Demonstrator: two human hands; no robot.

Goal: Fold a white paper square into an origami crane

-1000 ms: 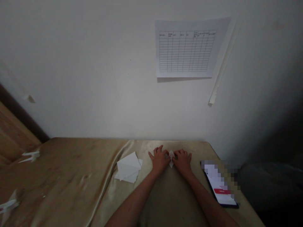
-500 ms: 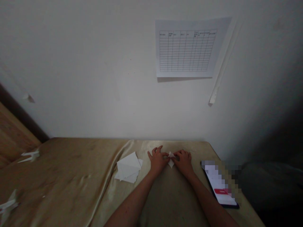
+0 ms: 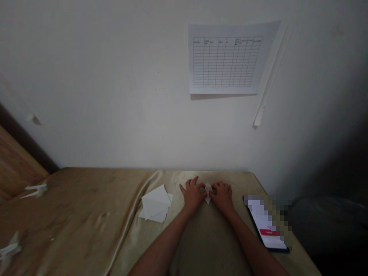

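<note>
A small folded piece of white paper (image 3: 208, 193), roughly diamond-shaped, lies on the cloth-covered table between my two hands. My left hand (image 3: 194, 194) grips its left edge with thumb and index finger, the other fingers spread. On the opposite edge, my right hand (image 3: 222, 196) pinches the paper, its remaining fingers bent. Fingertips hide parts of both edges. To the left of my left hand rests a loose stack of white paper sheets (image 3: 156, 203).
A phone (image 3: 267, 226) with a lit screen lies right of my right arm. Folded white paper shapes (image 3: 36, 189) sit at the table's far left. The gold cloth (image 3: 86, 214) has a raised crease. A printed table sheet (image 3: 230, 61) hangs on the wall behind.
My fingers have shifted slightly on the folded paper: the fingertips have drawn apart from its middle toward its side edges, leaving more of it visible. The paper stays in about the same place.
</note>
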